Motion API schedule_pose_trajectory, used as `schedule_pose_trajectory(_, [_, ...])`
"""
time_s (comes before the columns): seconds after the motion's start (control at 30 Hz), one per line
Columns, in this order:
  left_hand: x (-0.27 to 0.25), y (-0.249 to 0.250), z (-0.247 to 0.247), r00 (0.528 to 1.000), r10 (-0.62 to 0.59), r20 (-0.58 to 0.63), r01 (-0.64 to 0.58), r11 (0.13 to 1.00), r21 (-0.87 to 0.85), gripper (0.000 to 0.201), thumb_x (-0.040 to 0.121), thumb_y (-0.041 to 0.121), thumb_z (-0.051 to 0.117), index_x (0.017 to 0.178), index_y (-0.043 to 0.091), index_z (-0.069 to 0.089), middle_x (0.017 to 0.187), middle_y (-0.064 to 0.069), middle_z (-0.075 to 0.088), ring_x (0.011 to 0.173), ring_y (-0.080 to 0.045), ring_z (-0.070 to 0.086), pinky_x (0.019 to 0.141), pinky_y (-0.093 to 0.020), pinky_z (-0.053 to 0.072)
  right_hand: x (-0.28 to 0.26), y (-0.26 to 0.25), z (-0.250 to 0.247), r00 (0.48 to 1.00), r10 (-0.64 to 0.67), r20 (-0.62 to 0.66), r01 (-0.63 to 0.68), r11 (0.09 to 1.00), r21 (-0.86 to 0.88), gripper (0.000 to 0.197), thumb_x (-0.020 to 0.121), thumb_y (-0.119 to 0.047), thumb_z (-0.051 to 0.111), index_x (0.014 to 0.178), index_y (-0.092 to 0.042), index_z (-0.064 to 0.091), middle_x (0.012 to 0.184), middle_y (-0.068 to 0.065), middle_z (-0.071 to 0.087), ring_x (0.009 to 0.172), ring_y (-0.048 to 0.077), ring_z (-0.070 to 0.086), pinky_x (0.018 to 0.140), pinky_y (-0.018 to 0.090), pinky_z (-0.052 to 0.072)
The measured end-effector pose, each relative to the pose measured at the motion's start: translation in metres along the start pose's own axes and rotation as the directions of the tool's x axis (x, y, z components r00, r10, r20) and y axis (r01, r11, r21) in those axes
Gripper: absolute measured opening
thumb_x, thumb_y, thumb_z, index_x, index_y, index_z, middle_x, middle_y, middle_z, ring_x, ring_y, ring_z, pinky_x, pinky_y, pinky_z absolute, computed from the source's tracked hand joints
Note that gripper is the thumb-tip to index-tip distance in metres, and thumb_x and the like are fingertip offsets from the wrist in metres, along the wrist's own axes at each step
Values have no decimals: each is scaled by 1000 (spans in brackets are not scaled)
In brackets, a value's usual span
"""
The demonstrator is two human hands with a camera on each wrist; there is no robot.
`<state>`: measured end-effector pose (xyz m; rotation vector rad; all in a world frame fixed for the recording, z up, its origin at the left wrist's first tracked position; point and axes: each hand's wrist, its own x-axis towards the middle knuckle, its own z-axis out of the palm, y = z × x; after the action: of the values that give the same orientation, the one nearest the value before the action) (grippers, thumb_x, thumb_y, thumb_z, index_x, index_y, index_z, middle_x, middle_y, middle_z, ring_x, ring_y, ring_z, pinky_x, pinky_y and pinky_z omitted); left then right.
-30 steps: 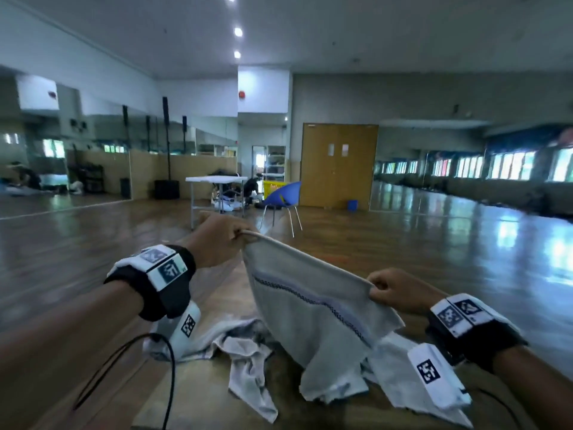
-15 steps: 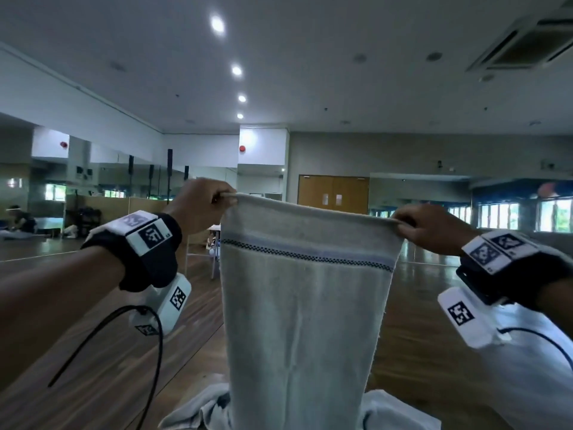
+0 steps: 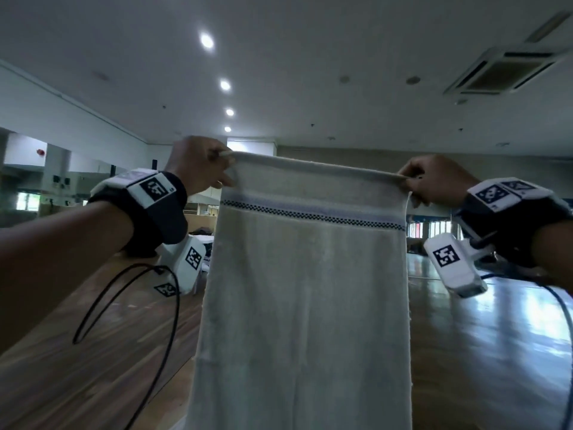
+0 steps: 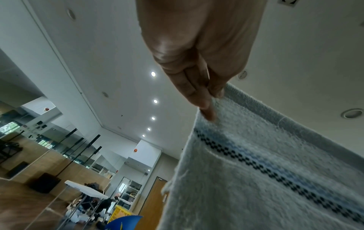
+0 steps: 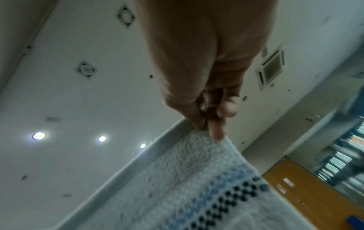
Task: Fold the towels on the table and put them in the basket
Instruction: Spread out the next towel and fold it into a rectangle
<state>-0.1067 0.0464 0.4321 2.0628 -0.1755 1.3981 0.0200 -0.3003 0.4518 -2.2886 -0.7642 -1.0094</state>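
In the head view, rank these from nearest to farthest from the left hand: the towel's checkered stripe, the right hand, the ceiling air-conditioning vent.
1. The checkered stripe, just below and right of the left hand, on the towel it pinches.
2. The right hand, at the towel's opposite top corner.
3. The ceiling vent, far upper right.

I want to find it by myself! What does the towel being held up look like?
Look under the ceiling lights, between the two raised arms. The left hand and right hand each pinch a top corner of the towel, which hangs straight down. It is pale, with a blue stripe and a black checkered line near the top.
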Motion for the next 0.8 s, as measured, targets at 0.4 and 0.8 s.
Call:
schedule_pose_trajectory(0.4, [-34, -44, 50, 980, -64, 190, 49, 995, 81, 10, 84, 5, 64, 92, 0, 61, 95, -23, 65, 84, -33, 63, 74, -44, 56, -32, 39, 32, 966, 246, 78, -258, 910, 325, 11, 81, -8, 68, 90, -6, 61, 89, 15, 68, 65, 21, 69, 58, 30, 58])
schedule_pose_trajectory(0.8, [-32, -11, 26, 975, -75, 208, 70, 997, 30, 11, 90, 16, 58, 99, 11, 61, 90, -10, 68, 71, -16, 65, 51, -16, 51, -35, 17, -9, 985, 132, 111, -157, 953, 261, 7, 85, -9, 64, 91, -12, 63, 74, 5, 69, 51, 9, 67, 45, 19, 52])
